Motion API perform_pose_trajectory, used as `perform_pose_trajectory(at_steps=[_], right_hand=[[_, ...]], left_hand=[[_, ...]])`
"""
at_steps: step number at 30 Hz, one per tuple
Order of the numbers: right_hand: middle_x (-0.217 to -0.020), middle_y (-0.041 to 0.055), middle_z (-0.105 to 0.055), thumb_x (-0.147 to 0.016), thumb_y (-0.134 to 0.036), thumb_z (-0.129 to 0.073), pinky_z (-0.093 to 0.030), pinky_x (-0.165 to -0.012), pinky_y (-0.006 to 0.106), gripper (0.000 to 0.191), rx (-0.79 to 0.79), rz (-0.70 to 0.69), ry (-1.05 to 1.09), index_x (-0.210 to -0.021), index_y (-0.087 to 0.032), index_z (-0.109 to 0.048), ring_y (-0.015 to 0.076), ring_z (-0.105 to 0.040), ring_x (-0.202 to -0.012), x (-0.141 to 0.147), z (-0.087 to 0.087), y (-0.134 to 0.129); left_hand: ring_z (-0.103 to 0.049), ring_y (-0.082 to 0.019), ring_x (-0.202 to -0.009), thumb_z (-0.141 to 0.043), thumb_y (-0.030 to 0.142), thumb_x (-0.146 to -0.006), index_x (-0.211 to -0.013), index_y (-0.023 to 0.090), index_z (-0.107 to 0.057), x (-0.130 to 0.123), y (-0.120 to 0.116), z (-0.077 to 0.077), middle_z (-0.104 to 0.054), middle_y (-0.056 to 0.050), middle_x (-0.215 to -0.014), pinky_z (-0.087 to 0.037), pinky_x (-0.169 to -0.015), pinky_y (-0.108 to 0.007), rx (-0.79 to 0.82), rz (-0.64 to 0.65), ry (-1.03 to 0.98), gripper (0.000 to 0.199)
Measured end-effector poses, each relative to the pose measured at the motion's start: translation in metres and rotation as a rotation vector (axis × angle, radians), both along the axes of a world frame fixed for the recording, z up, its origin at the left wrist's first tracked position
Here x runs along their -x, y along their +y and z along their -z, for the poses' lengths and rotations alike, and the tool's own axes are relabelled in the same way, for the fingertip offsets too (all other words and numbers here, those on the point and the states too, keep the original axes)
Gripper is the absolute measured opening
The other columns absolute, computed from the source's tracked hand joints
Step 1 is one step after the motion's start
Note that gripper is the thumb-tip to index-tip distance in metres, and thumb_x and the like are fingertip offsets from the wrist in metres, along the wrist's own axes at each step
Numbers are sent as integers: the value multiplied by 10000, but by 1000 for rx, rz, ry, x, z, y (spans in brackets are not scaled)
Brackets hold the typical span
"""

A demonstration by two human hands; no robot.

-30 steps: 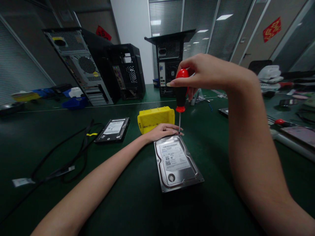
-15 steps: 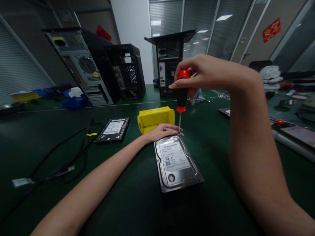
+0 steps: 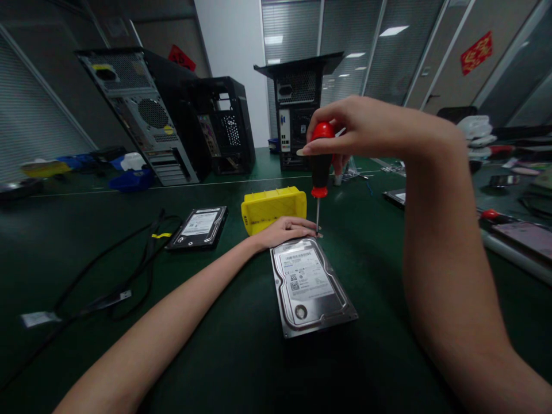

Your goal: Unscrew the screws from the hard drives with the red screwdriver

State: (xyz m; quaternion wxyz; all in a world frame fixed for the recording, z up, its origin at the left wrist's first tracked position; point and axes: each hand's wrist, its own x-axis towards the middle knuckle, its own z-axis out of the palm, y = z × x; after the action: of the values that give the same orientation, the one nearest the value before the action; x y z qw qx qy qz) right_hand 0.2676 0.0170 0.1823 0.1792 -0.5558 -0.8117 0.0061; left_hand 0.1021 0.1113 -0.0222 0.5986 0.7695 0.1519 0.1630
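A silver hard drive (image 3: 308,282) with a white label lies flat on the green table in front of me. Along its far edge rests my left hand (image 3: 287,231), fingers stretched out to the right and touching the drive. My right hand (image 3: 340,135) grips a red and black screwdriver (image 3: 319,167) by its handle, wrist bent and raised. The shaft points straight down, its tip at the drive's far right corner beside my left fingertips. Whether the tip sits on a screw I cannot tell.
Behind my left hand stands a yellow plastic bin (image 3: 273,205). A second hard drive (image 3: 198,227) and black cables (image 3: 149,259) lie to the left. Computer cases (image 3: 168,115) stand at the back. Another screwdriver (image 3: 490,214) and a drive (image 3: 394,197) lie on the right.
The screwdriver has shifted slightly to the right with my right hand, its tip moving a little right at the drive's corner. My left hand and the drive stay put.
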Motion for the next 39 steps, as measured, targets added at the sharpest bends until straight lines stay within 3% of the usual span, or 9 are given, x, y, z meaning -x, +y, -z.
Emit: perform_pose_trajectory(at_steps=[23,39], right_hand=[[-837,58,-652,-779,-547,-554,-481,-588,271,448,12,29,35,-991,-158,-620,209,-642,-813,0,0,-2],[-833,44,-655,-786,-556,-538,-485,-576,258,463,-8,17,9,-1015,-161,-612,182,-647,-750,1,1,0]], left_hand=[[-614,-180,-1048,-593,321,-852,-1172,142,-587,0,-2,-2,-658,-115,-1145,-454,-877,-303,-7,-6,4,367],[-609,-180,-1047,-555,274,-877,-1192,132,-571,0,-6,-7,-635,-128,-1183,-457,-858,-303,6,18,10,346]])
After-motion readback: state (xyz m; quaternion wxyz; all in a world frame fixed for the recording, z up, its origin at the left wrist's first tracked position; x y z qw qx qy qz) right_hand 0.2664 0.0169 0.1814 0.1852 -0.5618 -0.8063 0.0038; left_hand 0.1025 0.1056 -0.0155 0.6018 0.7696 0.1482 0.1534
